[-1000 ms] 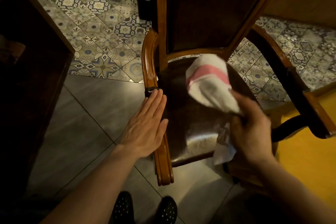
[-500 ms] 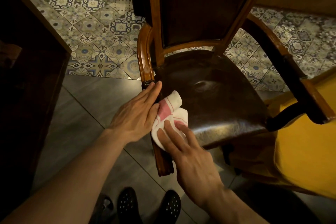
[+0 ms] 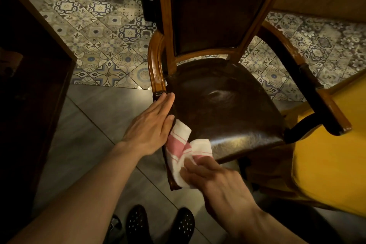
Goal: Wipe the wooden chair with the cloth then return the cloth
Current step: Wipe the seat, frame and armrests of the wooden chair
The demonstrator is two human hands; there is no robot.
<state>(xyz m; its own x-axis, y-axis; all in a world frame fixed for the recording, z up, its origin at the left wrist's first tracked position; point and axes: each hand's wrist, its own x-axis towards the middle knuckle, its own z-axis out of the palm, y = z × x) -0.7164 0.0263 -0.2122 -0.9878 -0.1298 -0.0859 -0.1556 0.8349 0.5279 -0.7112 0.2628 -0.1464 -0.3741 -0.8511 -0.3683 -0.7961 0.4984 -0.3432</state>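
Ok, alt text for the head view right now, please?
The right hand presses a white and pink cloth on the front left corner of a wooden chair, while the left hand lies flat on its armrest.

— Where's the cloth [image 3: 184, 151]?
— At the wooden chair [image 3: 221, 109] seat's front left corner, under the right hand [image 3: 221, 182].
— The left hand [image 3: 152, 125]?
— Flat on the seat's left edge.

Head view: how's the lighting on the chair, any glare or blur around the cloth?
Head view: dim, warm light; glare streaks on the dark seat near its front edge; left side deep in shadow; the cloth bright but readable; right hand slightly soft; wide-angle bending at the edges.
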